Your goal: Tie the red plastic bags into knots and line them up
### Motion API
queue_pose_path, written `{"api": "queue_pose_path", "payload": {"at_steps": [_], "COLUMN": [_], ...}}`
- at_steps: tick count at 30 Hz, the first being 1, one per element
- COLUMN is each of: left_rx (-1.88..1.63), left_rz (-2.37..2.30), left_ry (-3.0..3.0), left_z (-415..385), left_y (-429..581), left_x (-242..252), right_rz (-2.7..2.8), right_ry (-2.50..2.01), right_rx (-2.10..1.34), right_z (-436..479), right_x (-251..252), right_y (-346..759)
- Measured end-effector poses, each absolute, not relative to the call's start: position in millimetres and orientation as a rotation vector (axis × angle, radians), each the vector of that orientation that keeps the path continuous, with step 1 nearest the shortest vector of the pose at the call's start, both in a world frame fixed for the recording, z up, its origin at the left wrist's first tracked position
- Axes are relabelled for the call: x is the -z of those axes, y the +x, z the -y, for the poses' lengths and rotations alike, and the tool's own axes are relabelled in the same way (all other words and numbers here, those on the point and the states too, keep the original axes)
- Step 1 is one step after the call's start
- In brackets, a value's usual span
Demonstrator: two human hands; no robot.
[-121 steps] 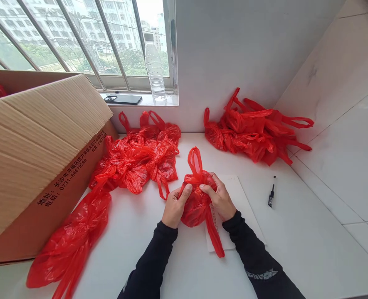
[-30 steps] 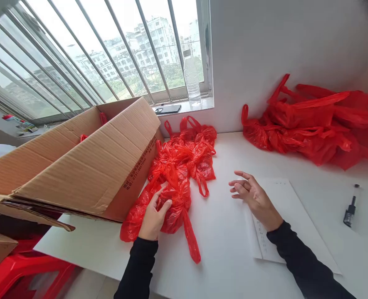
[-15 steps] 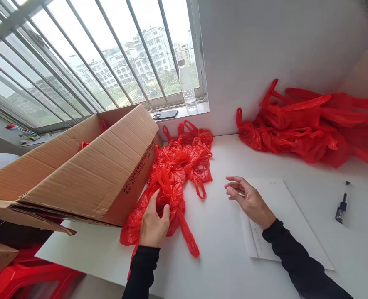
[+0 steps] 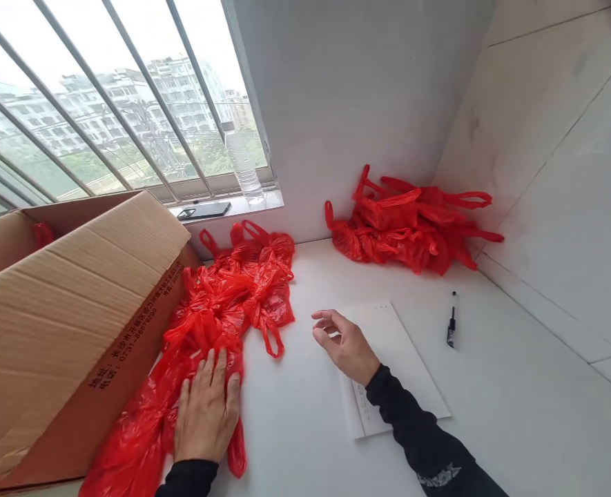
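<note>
My left hand (image 4: 206,408) lies flat, palm down, on the nearest of the knotted red plastic bags (image 4: 222,304) heaped along the cardboard box. Its fingers are stretched out and what is inside the bags cannot be made out. My right hand (image 4: 347,346) hovers over the left edge of an open notebook (image 4: 403,373), fingers curved and apart, with nothing between them. Some handwriting shows along the notebook's left side. Right of the notebook rests a black pen (image 4: 451,331), its tip end toward the wall.
The tall open cardboard box (image 4: 77,324) walls off the left side, with red plastic inside. A pile of red bags (image 4: 403,224) sits against the back wall. On the windowsill are a phone (image 4: 204,210) and a clear bottle (image 4: 244,166). A tiled wall (image 4: 558,193) bounds the right.
The view has turned to the right. My left hand has gone from half-curled at the near bag to lying flat on it. My right hand stays raised by the notebook, fingers still apart.
</note>
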State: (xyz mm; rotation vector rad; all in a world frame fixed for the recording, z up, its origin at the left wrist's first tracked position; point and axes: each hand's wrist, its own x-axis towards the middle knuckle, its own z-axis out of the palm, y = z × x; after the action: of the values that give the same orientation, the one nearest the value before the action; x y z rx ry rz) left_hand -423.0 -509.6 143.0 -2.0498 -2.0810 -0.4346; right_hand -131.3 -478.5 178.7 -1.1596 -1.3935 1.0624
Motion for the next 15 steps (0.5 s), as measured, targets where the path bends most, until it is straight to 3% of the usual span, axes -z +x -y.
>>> {"api": "queue_pose_path", "payload": {"at_steps": [6, 12, 15], "left_rx": [0.532, 1.028, 1.09], "left_rz": [1.966, 1.707, 1.635], "left_ry": [-1.968, -1.938, -2.011], "left_z": [502, 516, 522], "left_y": [-423, -421, -422], "left_x": [-141, -151, -147], "right_rz": [1.255, 1.114, 1.055], "right_ry": [-1.171, -1.145, -1.145], "right_rx": [-0.965, -0.935, -0.882], "right_z": [470, 460, 459], "right_x": [-179, -176, -173], "right_y": [-126, -119, -118]}}
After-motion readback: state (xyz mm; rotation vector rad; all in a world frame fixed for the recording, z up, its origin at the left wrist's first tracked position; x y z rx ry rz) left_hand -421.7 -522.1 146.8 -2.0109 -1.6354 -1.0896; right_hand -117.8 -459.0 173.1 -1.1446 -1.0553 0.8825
